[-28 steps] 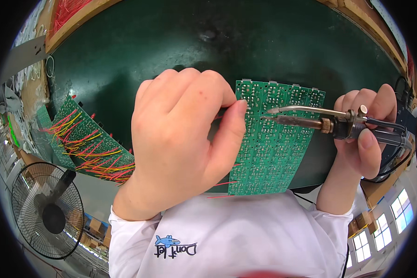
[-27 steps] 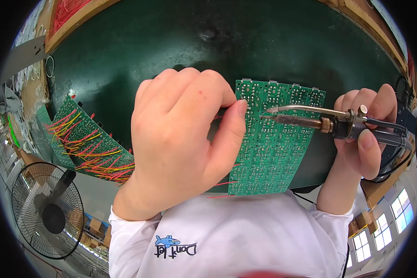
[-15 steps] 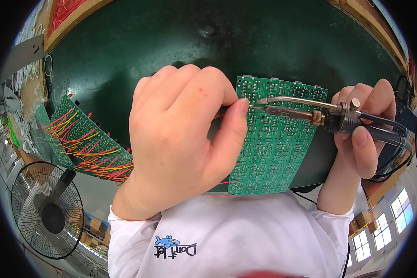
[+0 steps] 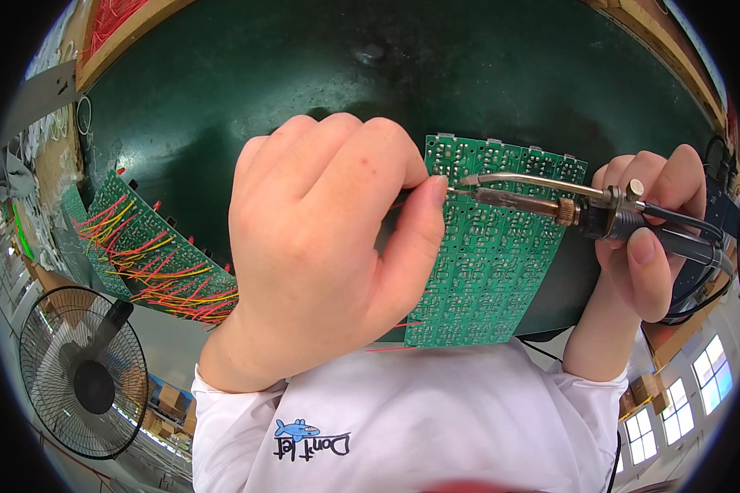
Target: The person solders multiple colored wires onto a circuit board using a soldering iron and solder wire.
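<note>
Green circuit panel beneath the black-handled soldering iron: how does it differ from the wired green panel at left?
The right green panel shows few red wires; the left green panel carries many red and yellow ones. The iron reaches over the right panel, not the left panel. Both are green.

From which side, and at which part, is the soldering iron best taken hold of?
Probably best: grip the soldering iron by its black handle, behind the brass-coloured collar, coming from the right. Its slender metal barrel, likely the hot end, points left over the circuit board, so the thicker handle lies on the safer side. The right hand holds it there.
</note>
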The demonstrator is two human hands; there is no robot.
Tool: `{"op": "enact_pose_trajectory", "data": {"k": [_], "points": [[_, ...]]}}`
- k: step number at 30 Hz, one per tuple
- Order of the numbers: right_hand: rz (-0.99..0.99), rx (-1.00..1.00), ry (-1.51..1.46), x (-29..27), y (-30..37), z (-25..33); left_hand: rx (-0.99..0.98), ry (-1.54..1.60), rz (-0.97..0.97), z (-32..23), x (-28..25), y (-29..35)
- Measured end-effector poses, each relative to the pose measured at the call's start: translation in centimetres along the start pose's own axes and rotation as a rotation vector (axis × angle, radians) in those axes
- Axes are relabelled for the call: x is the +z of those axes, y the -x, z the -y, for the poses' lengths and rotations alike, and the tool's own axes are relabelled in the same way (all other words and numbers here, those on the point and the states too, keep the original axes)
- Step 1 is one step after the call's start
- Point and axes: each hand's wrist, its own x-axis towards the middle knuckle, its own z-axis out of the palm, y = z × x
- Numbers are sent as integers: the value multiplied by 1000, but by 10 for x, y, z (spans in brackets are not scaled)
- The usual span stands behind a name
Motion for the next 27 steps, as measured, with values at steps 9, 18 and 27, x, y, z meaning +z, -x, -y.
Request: {"op": "enact_pose_trajectory", "data": {"k": [9, 18, 27], "points": [[57, 34, -81, -9, -1, 2, 5, 2, -7, 2, 2, 1], [45, -5, -58, -6, -4, 0, 47, -19, -38, 3, -1, 0], [43, 14, -143, -13, -1, -2, -17, -154, -342, -10, -40, 7]]}}
